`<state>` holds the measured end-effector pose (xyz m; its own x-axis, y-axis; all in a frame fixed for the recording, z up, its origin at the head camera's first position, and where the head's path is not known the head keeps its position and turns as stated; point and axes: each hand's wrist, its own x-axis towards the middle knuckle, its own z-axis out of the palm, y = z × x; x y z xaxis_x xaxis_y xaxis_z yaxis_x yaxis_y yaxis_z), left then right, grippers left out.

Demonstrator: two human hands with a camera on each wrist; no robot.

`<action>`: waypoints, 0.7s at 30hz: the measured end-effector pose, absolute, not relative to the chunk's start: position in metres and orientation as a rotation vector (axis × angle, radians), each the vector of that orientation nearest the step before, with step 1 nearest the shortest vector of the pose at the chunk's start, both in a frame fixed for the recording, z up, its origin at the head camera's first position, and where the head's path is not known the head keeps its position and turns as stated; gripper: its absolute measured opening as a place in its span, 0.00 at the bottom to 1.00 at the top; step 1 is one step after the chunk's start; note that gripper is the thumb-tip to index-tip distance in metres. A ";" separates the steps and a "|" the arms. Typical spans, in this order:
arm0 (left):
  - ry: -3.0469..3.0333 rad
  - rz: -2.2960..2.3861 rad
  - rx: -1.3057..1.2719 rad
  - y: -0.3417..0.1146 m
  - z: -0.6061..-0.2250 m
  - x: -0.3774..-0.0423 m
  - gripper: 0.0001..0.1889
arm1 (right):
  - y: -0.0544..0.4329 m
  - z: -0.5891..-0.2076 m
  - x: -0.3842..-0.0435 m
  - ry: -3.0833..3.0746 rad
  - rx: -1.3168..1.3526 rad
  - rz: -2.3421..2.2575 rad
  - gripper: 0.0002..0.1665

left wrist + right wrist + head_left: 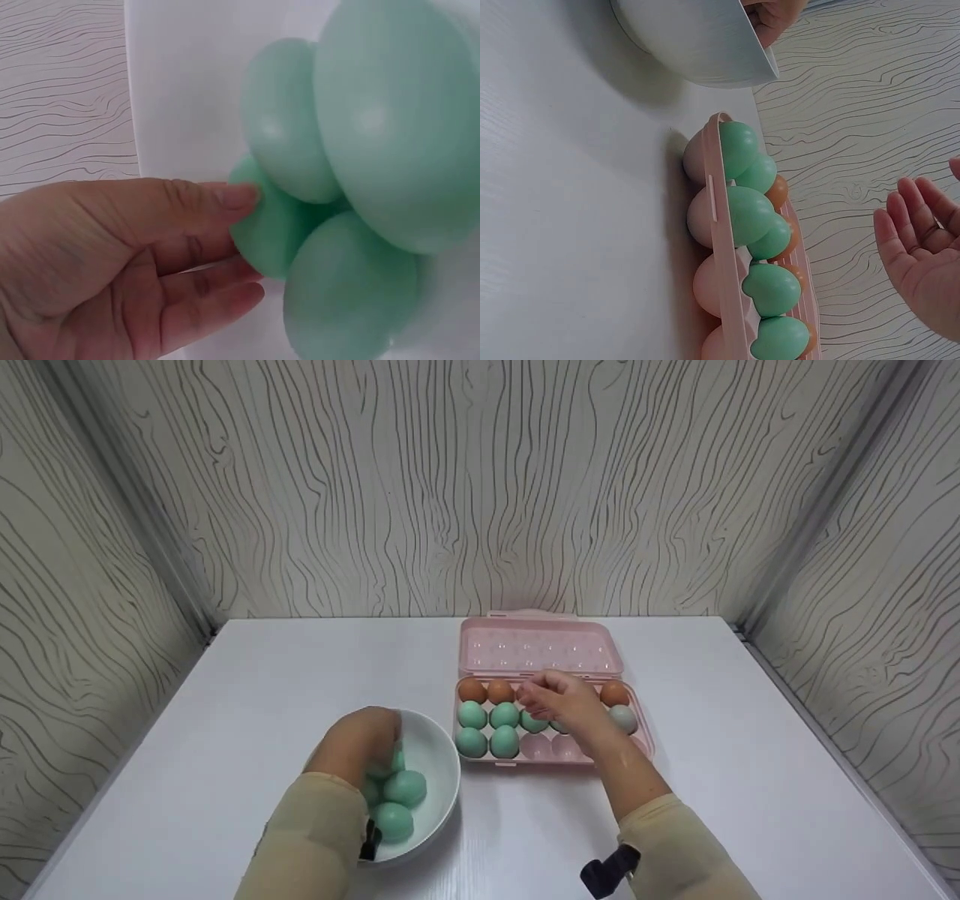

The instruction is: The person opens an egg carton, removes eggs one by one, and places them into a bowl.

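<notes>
Your left hand (127, 262) pinches a green egg (259, 241) between thumb and fingers, down in the white bowl (441, 757); more green eggs (349, 289) crowd just past your fingertips. Right of that grip, your right hand (566, 706) hovers, fingers loose, above the pink egg carton (536, 747).

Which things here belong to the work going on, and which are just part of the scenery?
Part of the work:
white bowl with green eggs
left grip, pinching one green egg in the bowl
pink egg carton, partly filled
brown eggs and pale egg in the carton
right grip, empty, over the carton

Just scenery:
white table
patterned walls
</notes>
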<state>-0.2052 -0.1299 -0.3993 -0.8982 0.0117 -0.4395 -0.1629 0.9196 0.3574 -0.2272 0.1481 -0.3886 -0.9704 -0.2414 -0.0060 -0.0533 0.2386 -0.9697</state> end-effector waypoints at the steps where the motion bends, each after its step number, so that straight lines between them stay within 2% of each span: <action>1: 2.627 0.563 -0.125 -0.130 -0.399 -0.205 0.14 | 0.148 -0.388 -0.227 2.349 -0.289 -1.823 0.20; 8: 2.570 0.679 -0.257 -0.131 -0.400 -0.210 0.26 | 0.149 -0.387 -0.227 2.343 -0.288 -1.818 0.20; 21: 2.608 0.613 -0.090 -0.129 -0.388 -0.210 0.30 | 0.151 -0.387 -0.230 2.330 -0.308 -1.822 0.22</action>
<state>-0.2101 -0.1292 -0.3882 -0.8934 0.0399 -0.4474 -0.1637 0.8986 0.4070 -0.2297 0.1506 -0.3875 -0.9647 -0.2633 -0.0046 -0.0590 0.2331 -0.9707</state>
